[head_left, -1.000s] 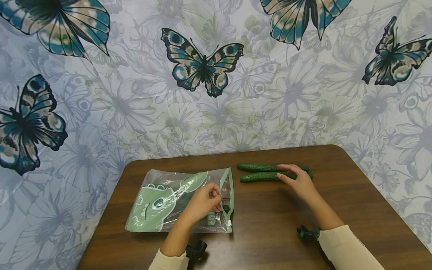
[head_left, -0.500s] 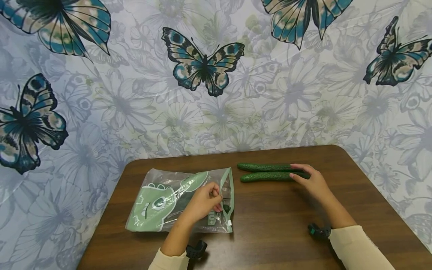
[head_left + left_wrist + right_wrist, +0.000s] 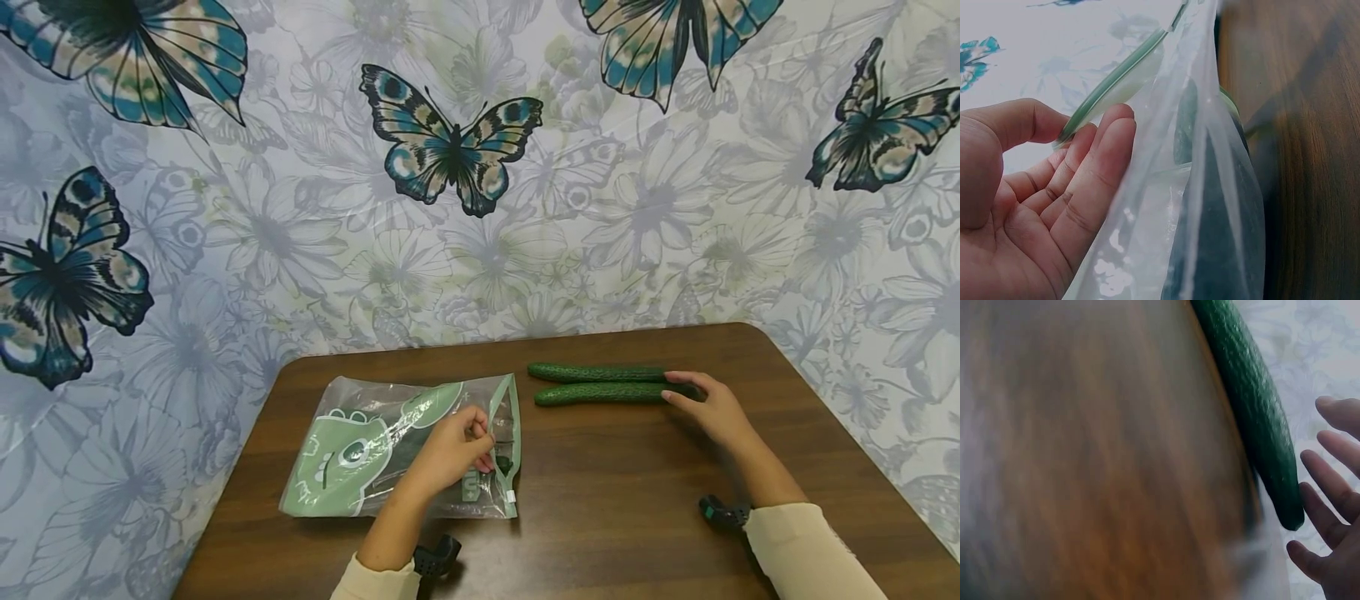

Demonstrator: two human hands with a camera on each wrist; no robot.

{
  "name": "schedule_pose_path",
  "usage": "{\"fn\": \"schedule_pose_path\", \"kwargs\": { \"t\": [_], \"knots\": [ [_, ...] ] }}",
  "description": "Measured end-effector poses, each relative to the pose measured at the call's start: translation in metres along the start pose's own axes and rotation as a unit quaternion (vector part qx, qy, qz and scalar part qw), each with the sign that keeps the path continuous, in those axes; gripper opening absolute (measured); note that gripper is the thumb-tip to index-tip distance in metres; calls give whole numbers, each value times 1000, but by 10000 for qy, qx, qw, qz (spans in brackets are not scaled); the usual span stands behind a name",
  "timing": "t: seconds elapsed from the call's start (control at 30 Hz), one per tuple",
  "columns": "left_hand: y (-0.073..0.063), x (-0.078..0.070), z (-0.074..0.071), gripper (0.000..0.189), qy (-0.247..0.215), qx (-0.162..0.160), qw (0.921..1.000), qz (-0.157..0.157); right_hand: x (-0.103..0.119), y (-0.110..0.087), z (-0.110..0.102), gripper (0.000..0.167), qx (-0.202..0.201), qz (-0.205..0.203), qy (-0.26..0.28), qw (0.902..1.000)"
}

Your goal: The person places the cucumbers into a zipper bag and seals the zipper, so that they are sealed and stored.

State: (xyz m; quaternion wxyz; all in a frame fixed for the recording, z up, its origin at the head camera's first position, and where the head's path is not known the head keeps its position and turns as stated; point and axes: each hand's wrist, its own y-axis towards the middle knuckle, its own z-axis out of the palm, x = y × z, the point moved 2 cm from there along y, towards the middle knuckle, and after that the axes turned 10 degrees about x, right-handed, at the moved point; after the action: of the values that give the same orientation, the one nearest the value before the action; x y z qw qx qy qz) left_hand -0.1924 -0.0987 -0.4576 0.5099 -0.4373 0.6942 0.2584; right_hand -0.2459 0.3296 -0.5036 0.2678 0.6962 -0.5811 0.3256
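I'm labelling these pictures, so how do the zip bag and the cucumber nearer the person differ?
The zip bag is broad and see-through with a pale green print; the nearer cucumber is slender, solid dark green and bumpy. The left hand pinches the bag's edge, whereas the cucumber has the right hand at one end, fingers spread. Both lie on the brown table.

Over there a pale backdrop (image 3: 480, 275) of grey-lilac flowers fills the upper frame, with a teal-and-cream butterfly (image 3: 453, 154) printed whole at upper centre. A bigger butterfly (image 3: 135, 50) is cropped at upper left, and a dark-winged one (image 3: 870, 133) sits at upper right. Across the bottom spreads a brown wood-grained counter (image 3: 600, 500), its far corners rounded.
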Motion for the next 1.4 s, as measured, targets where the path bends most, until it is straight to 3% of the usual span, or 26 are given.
{"fn": "schedule_pose_path", "kwargs": {
  "t": [0.57,1.2,1.4],
  "knots": [
    [1,-2,0,8,-58,69,10000,-15,-12,-1,2,65,738,488,-551,9946],
    [3,0,1,5,-17,21,10000,-32,7,-14,17,57,1254,65,-1081,9862],
    [-4,-14,2,4,-3,4,10000,-93,17,-25,22,59,1209,186,-976,9877]
  ]
}}
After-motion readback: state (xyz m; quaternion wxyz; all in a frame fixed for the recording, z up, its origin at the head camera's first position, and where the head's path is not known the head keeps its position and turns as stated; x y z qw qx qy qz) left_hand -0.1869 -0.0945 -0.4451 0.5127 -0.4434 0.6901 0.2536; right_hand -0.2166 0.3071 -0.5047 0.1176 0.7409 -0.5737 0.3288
